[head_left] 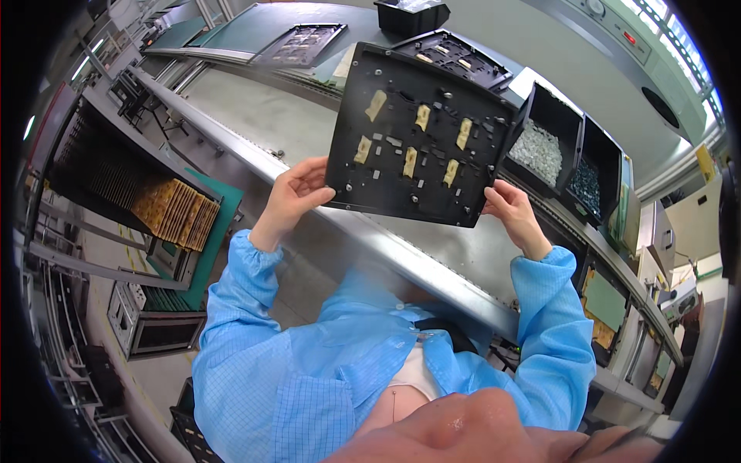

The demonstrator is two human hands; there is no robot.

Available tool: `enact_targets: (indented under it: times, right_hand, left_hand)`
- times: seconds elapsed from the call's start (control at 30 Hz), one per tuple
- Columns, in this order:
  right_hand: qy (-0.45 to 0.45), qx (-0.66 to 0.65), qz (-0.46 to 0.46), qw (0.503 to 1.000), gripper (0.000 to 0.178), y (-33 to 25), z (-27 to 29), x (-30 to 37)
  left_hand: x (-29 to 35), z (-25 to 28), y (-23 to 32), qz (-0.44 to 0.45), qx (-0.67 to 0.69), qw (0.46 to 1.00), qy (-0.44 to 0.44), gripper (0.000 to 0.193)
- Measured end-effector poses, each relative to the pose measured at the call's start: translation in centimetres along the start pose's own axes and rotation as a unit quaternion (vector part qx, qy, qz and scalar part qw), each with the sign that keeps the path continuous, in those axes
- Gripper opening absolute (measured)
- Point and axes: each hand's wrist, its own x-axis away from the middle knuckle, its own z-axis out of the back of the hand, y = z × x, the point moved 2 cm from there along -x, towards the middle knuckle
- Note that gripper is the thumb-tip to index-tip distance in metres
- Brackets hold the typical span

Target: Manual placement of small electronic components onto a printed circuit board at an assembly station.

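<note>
A flat black tray (386,187), probably a fixture plate, is lifted above the metal bench and tilted toward me. Several tan strips (423,117) sit on it in two rows, with small grey pieces and silver screw heads around them. My left hand (297,193) pinches its lower left corner, thumb on the front face and fingers behind. At the lower right corner my right hand (515,212) grips the edge between thumb and fingers. The tray hides part of the bench behind it.
Behind the held tray lie two similar black trays (307,46) (494,77). To the right stand a black bin (567,116) of clear pieces and another bin (608,147) of dark blue ones. A rack of boards (174,214) stands at left. A metal rail (409,253) edges the bench.
</note>
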Motion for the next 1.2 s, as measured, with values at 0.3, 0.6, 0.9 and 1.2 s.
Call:
enact_targets:
  times: [0.3, 0.6, 0.9, 1.2]
  right_hand:
    - [0.060, 0.452, 0.354, 0.816, 0.035, -2.4, 1.0, 8.8]
    - [0.019, 0.598, 0.317, 0.736, 0.034, -1.1, 1.4, 12.5]
    - [0.010, 0.649, 0.350, 0.675, 0.031, 0.1, 0.8, 14.7]
    - [-0.004, 0.678, 0.348, 0.648, 0.032, 0.4, 0.2, 15.5]
  left_hand:
    - [-2.7, -2.8, -0.8, -0.347, -0.489, 0.774, -0.202, 0.037]
    - [-1.4, -5.1, 1.0, -0.401, -0.601, 0.592, -0.357, 0.029]
    - [-0.8, -5.1, 0.1, -0.408, -0.601, 0.564, -0.394, 0.033]
    - [0.3, -5.3, -0.1, -0.398, -0.610, 0.555, -0.403, 0.031]
